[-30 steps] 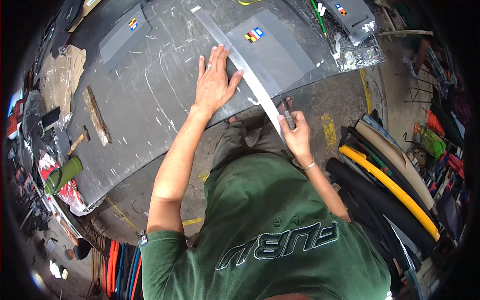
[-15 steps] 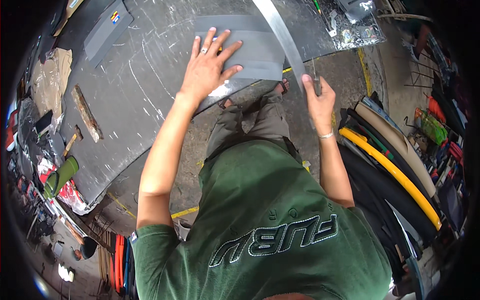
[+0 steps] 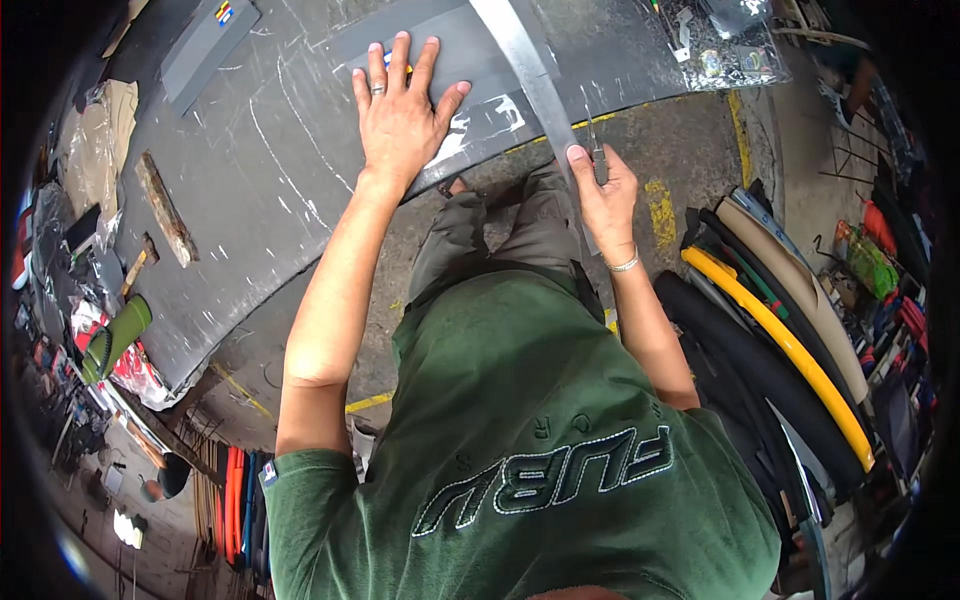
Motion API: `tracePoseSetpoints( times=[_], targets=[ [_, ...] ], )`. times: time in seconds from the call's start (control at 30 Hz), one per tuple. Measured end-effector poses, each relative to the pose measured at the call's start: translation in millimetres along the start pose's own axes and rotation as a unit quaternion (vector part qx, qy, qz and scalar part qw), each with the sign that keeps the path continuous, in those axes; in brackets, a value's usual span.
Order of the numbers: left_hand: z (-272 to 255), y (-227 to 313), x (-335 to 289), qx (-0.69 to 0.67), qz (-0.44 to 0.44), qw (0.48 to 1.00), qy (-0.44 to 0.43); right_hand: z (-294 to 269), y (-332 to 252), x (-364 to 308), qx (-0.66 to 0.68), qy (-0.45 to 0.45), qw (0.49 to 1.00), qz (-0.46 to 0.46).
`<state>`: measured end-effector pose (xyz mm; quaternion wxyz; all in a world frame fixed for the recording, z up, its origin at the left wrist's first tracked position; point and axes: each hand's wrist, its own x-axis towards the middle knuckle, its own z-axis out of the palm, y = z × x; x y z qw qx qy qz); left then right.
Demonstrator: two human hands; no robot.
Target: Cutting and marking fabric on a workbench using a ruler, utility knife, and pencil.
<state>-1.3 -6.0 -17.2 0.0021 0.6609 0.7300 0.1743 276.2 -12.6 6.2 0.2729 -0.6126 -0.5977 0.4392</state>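
My left hand (image 3: 398,118) lies flat with fingers spread on a grey sheet (image 3: 462,55) on the dark worktable (image 3: 300,140). A small colourful label (image 3: 396,62) shows between its fingers. Past the table's near edge, my right hand (image 3: 607,198) grips a long metal ruler (image 3: 528,72) with the thumb along it. The same hand also holds an awl-like tool (image 3: 600,165) with a dark handle, its thin spike pointing away from me. The ruler slants across the right part of the sheet; whether it touches the sheet I cannot tell.
Another grey piece with a label (image 3: 208,55) lies at the table's far left. Near it are a wood strip (image 3: 167,210), a hammer (image 3: 140,265) and a green roll (image 3: 118,338). Clear plastic (image 3: 735,60) covers the right end. Rolls of material, one yellow (image 3: 790,355), stand at right.
My right hand has moved left with the ruler and the awl-like tool. My left hand has shifted slightly left and away from me, with the grey sheet under it.
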Motion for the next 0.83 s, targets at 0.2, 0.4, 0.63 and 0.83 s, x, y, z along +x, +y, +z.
tracePoseSetpoints(
  times=[0.2, 0.4, 0.63, 0.83],
  targets=[
    [17, 28, 17, -0.070, -0.020, 0.997, 0.010, 17, 6, -2, 0.029, -0.005, 0.999, -0.043],
    [-18, 6, 26, -0.217, -0.075, 0.973, -0.003, 6, 1, -8, 0.033, 0.022, 0.999, -0.007],
    [-23, -18, 10, -0.380, 0.117, 0.917, 0.043, 15, 4, -11, 0.032, 0.025, 0.999, -0.002],
    [-52, -12, 15, -0.217, -0.128, 0.966, -0.055, 31, -8, -22, 0.021, -0.047, 0.997, 0.048]
  ],
)
